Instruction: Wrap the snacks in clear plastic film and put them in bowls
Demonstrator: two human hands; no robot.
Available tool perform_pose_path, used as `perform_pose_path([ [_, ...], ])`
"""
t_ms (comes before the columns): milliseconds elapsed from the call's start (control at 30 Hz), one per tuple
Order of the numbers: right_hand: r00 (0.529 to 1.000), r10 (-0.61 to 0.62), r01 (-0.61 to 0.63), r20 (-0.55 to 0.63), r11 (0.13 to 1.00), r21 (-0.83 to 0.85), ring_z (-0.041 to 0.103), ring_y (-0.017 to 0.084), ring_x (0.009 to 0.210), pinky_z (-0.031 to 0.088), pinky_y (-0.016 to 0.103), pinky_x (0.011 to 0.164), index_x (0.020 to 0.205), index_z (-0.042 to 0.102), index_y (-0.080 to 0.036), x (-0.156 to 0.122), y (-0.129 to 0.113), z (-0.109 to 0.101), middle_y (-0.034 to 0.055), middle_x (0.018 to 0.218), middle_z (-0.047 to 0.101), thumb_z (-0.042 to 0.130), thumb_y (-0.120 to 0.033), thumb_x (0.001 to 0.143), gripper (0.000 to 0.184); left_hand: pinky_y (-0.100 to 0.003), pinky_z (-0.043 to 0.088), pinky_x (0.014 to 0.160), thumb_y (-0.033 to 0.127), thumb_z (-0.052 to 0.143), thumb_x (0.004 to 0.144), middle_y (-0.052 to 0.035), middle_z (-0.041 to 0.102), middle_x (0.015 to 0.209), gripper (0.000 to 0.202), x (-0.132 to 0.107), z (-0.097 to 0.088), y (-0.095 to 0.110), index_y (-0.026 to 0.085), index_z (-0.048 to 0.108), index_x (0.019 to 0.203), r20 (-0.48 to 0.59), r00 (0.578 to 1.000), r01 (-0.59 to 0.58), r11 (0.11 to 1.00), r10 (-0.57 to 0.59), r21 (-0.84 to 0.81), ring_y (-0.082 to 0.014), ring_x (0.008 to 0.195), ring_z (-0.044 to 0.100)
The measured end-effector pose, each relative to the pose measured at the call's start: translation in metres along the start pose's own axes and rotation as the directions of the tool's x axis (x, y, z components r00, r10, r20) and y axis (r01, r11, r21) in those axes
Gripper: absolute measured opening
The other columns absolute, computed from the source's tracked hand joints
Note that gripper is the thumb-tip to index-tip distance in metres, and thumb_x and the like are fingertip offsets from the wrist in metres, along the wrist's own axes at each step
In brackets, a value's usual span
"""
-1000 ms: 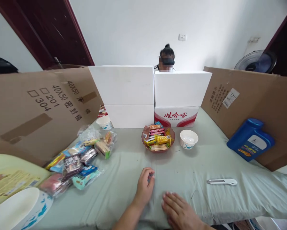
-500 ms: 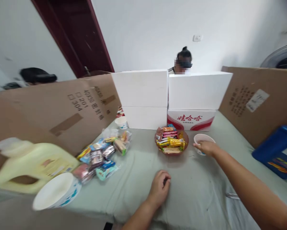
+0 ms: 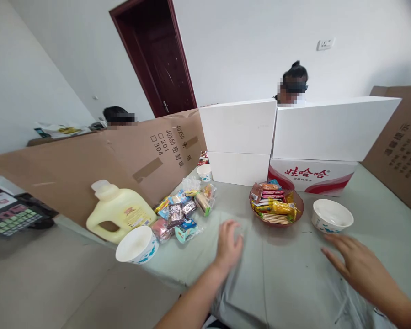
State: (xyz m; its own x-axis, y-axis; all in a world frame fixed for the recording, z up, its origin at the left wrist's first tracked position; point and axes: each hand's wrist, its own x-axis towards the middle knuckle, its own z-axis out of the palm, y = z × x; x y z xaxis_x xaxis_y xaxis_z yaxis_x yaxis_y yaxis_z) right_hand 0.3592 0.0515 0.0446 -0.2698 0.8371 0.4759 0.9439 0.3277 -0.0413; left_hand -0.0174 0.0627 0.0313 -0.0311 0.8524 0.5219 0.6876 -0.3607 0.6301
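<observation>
My left hand lies on the pale green cloth with fingers stretched out and nothing in it. It is a little right of a heap of wrapped snacks. My right hand hovers open, fingers spread, just in front of a white paper bowl. Between the hands, farther back, stands a brown dish of snack packets.
A yellow jug and a second white bowl sit at the table's left edge. Cardboard sheets and white boxes wall the table. A small cup stands by the boxes. Two other people sit behind the walls.
My view has swung left. My right hand drew back from the white bowl's rim and opened. My left hand went from curled to stretched out.
</observation>
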Motion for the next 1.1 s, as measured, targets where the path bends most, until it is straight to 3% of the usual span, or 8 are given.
perform_pose_path([
  [200,0.994,-0.054,0.057,-0.093,0.998,0.034,0.063,0.027,0.101,0.051,0.043,0.087,0.105,0.07,-0.024,-0.108,-0.014,0.028,0.0082,0.112,0.068,0.048,-0.057,0.087,0.043,-0.062,0.023,0.107,0.034,0.074,0.072,-0.0131,0.021,0.155,0.064,0.101,-0.051,-0.057,0.023,0.052,0.131,-0.093,0.929,0.353,0.785,-0.357,0.51,-0.0465,0.139,0.017],
  [367,0.989,-0.066,0.07,-0.132,0.997,0.027,0.065,0.026,0.098,0.053,0.042,0.081,0.103,0.07,-0.024,-0.132,-0.023,0.043,0.0079,0.111,0.069,0.05,-0.05,0.087,0.037,-0.053,0.038,0.099,0.027,0.07,0.073,-0.0197,0.028,0.152,0.044,0.138,-0.058,-0.066,0.011,0.062,0.114,-0.084,0.865,0.47,0.739,-0.495,0.482,-0.0436,0.126,0.043],
  [600,0.99,0.044,-0.039,-0.136,0.998,0.039,0.061,0.027,0.104,0.048,0.043,0.089,0.104,0.069,-0.026,-0.15,-0.016,0.013,0.0069,0.115,0.066,0.051,-0.049,0.088,0.033,-0.044,0.041,0.103,0.018,0.061,0.075,-0.0143,0.051,0.135,0.014,0.111,-0.073,-0.041,0.015,0.067,0.087,-0.076,0.906,0.418,0.855,-0.416,0.308,-0.031,0.124,0.05],
  [700,0.972,0.186,-0.184,-0.146,0.983,0.025,0.06,0.028,0.104,0.046,0.045,0.09,0.099,0.068,-0.024,-0.152,-0.014,-0.001,0.0087,0.113,0.066,0.047,-0.045,0.089,0.031,-0.037,0.049,0.094,0.027,0.062,0.076,-0.0082,0.06,0.126,0.016,0.07,-0.055,-0.015,0.018,0.068,0.087,0.152,0.932,0.32,0.944,-0.33,0.083,-0.0255,0.112,0.059],
  [800,0.951,0.273,-0.278,-0.145,0.961,-0.013,0.059,0.028,0.105,0.045,0.046,0.089,0.098,0.068,-0.022,-0.149,-0.015,-0.007,0.0094,0.111,0.065,0.043,-0.036,0.089,0.03,-0.037,0.052,0.085,0.04,0.067,0.073,-0.0112,0.061,0.128,0.027,0.028,-0.025,0.018,0.017,0.071,0.088,0.632,0.774,0.386,0.825,-0.047,-0.412,-0.0283,0.106,0.063],
  [933,0.943,0.32,-0.327,-0.091,0.94,-0.091,0.057,0.027,0.108,0.044,0.045,0.09,0.106,0.065,-0.02,-0.146,-0.018,-0.011,0.0095,0.115,0.064,0.038,-0.019,0.085,0.035,-0.039,0.05,0.09,0.039,0.07,0.073,-0.0104,0.065,0.122,0.022,0.004,0.01,0.055,0.02,0.073,0.083,0.833,0.494,0.416,0.774,0.248,-0.477,-0.0287,0.111,0.062],
  [1000,0.938,0.34,-0.347,-0.072,0.928,-0.134,0.056,0.027,0.11,0.042,0.045,0.091,0.109,0.064,-0.02,-0.148,-0.014,-0.015,0.0095,0.116,0.063,0.038,-0.014,0.083,0.038,-0.04,0.05,0.091,0.032,0.069,0.074,-0.0087,0.069,0.112,0.012,0.003,0.021,0.063,0.023,0.074,0.079,0.786,0.554,0.231,0.855,0.276,-0.464,-0.0266,0.105,0.064],
  [1100,0.934,0.356,-0.357,-0.042,0.916,-0.181,0.058,0.026,0.104,0.04,0.046,0.093,0.108,0.065,-0.021,-0.149,-0.003,-0.022,0.0086,0.111,0.066,0.039,-0.015,0.087,0.034,-0.043,0.048,0.092,0.021,0.07,0.071,-0.0072,0.067,0.105,0.011,-0.003,0.027,0.066,0.025,0.073,0.081,0.575,0.769,-0.127,0.948,0.28,-0.292,-0.026,0.102,0.061],
])
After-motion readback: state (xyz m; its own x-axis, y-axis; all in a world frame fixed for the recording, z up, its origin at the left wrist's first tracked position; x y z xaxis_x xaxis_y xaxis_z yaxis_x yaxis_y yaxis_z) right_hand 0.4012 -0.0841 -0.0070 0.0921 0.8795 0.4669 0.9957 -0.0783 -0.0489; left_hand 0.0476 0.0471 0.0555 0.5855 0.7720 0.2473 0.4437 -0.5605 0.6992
